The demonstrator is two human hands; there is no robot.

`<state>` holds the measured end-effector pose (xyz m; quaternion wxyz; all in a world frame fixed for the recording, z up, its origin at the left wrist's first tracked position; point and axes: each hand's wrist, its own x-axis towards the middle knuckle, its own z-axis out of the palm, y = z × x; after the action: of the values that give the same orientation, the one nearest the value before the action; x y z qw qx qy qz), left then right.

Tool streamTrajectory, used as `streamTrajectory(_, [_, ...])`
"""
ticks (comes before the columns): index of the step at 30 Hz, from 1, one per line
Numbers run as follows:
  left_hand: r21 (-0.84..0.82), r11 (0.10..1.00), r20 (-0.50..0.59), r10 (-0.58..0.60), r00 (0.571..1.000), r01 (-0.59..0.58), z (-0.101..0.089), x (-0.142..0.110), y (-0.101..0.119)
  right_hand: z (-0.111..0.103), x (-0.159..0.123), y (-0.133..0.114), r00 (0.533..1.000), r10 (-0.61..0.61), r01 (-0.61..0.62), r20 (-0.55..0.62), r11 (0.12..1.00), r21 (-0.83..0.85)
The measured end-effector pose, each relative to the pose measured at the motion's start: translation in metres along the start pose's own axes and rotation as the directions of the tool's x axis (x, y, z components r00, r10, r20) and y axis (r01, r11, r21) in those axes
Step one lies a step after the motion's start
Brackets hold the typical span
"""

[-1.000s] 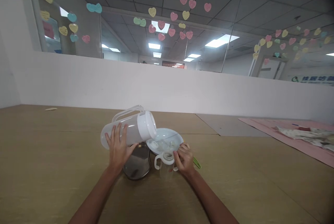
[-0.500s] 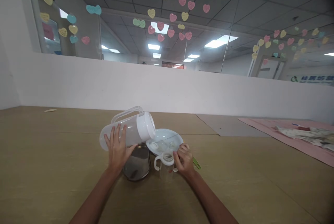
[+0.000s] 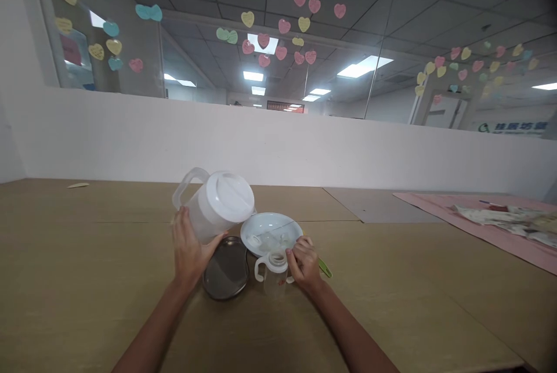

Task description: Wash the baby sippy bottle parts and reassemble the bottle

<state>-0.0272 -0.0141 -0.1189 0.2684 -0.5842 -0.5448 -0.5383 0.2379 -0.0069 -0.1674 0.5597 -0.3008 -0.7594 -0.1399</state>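
My left hand (image 3: 189, 252) is wrapped round the body of a translucent pitcher (image 3: 204, 216), held tilted above the table with its white lid facing the camera and its handle up at the left. My right hand (image 3: 303, 264) is closed at the right handle of a clear baby bottle (image 3: 274, 284), which stands upright and uncapped. The bottle has a white collar with two handles. Below the pitcher lies a dark metal tray (image 3: 226, 274). Behind the bottle, a white bowl (image 3: 263, 219) contains clear and whitish pieces that I cannot make out.
Beyond my right hand a green handle (image 3: 325, 267) sticks out on the tabletop (image 3: 391, 303). A pink cloth (image 3: 435, 216) with papers and a pen lies at the right. A low white wall (image 3: 261, 147) with glass above runs along the back.
The pitcher has turned in my left hand, so its lid now faces the camera more and its handle has swung left. My right hand has stayed at the bottle.
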Motion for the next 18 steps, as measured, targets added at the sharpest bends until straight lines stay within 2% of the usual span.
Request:
streamTrajectory(3, [-0.061, 0.997, -0.007, 0.039, 0.999, -0.04, -0.0025, -0.0009, 0.0014, -0.001, 0.0011, -0.0007, 1.0, 0.002, -0.002, 0.007, 1.0, -0.003])
streamTrajectory(6, [-0.075, 0.984, -0.006, 0.159, 0.987, -0.159, -0.0032, -0.0025, 0.0015, -0.002, 0.0026, -0.0013, 1.0, -0.003, 0.003, 0.007, 1.0, -0.006])
streamTrajectory(9, [-0.066, 0.951, -0.004, 0.302, 0.953, -0.302, -0.0029, -0.0027, 0.0006, -0.0023, 0.0033, -0.0016, 1.0, -0.006, 0.006, 0.003, 1.0, -0.004])
streamTrajectory(13, [-0.031, 0.884, 0.011, 0.468, 0.884, -0.467, -0.0025, -0.002, -0.0015, -0.0019, 0.0021, -0.0013, 1.0, 0.0, 0.0, 0.0, 1.0, 0.005])
streamTrajectory(15, [-0.017, 0.86, 0.018, 0.511, 0.86, -0.511, -0.0025, -0.0018, -0.0021, -0.0017, 0.0019, -0.0014, 1.0, 0.0, 0.0, -0.002, 1.0, 0.008])
streamTrajectory(18, [-0.009, 0.852, 0.011, 0.523, 0.852, -0.523, -0.0029, -0.0014, -0.0022, -0.0015, 0.0024, -0.0017, 1.0, -0.005, 0.005, -0.005, 1.0, 0.007])
